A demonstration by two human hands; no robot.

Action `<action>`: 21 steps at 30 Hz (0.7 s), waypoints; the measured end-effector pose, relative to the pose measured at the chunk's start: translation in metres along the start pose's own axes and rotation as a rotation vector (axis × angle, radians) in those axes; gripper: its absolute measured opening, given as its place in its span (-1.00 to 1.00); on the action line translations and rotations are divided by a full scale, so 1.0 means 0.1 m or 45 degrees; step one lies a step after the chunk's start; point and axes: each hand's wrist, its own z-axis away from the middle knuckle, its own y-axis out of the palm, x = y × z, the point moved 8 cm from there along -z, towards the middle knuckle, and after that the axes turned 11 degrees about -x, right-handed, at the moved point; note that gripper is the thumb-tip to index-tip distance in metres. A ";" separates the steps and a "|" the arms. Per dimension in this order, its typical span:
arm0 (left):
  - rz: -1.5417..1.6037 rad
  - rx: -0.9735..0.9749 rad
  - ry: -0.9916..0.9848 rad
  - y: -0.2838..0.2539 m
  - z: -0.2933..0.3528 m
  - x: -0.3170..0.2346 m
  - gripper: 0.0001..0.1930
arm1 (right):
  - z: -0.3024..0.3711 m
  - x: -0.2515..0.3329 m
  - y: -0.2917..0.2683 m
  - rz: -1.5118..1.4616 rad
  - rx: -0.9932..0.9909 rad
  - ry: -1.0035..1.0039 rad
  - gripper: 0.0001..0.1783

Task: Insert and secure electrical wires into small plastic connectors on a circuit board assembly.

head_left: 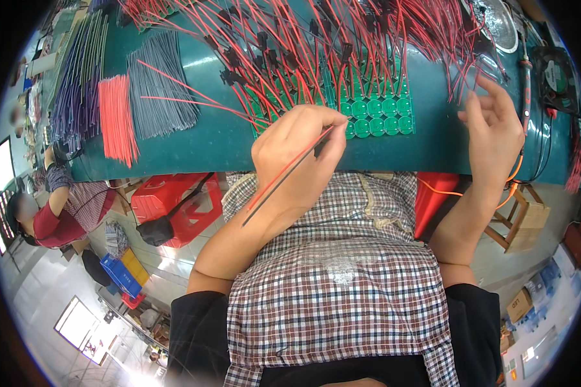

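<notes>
My left hand [297, 151] is closed in a pinch above the near edge of the green circuit board panel [374, 119]. Between its thumb and forefinger are a red wire [284, 172] and a black wire [265, 201], whose loose ends trail back over the hand toward my wrist. My right hand [495, 126] is raised at the right, thumb and fingers bent but apart, with nothing visible in it. Its fingertips are beside the hanging ends of red and black wires [455, 77]; contact cannot be made out. Many wires with black connectors [290, 60] stand over the round boards.
Bundles of red wires [117, 119], grey wires [164, 84] and purple-black wires [81, 90] lie on the green tabletop [200, 151]. A metal dish [502, 29], a black fan [555, 76] and an orange cord [515, 171] are at right. Another person [51, 213] sits at left beside red stools [174, 206].
</notes>
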 end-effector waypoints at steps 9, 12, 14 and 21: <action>-0.013 0.028 0.063 -0.01 0.01 -0.03 -0.88 | 0.03 0.01 -0.06 -0.068 -0.017 -0.027 -0.82; -0.050 0.026 0.075 -0.01 0.01 -0.04 -0.87 | 0.03 0.01 -0.07 -0.077 -0.030 -0.025 -0.83; -0.077 0.019 0.085 -0.02 0.01 -0.04 -0.86 | 0.03 0.00 -0.07 -0.075 -0.012 -0.003 -0.80; -0.065 0.025 0.091 -0.01 0.01 -0.05 -0.86 | 0.05 0.00 -0.07 -0.099 0.007 0.010 -0.78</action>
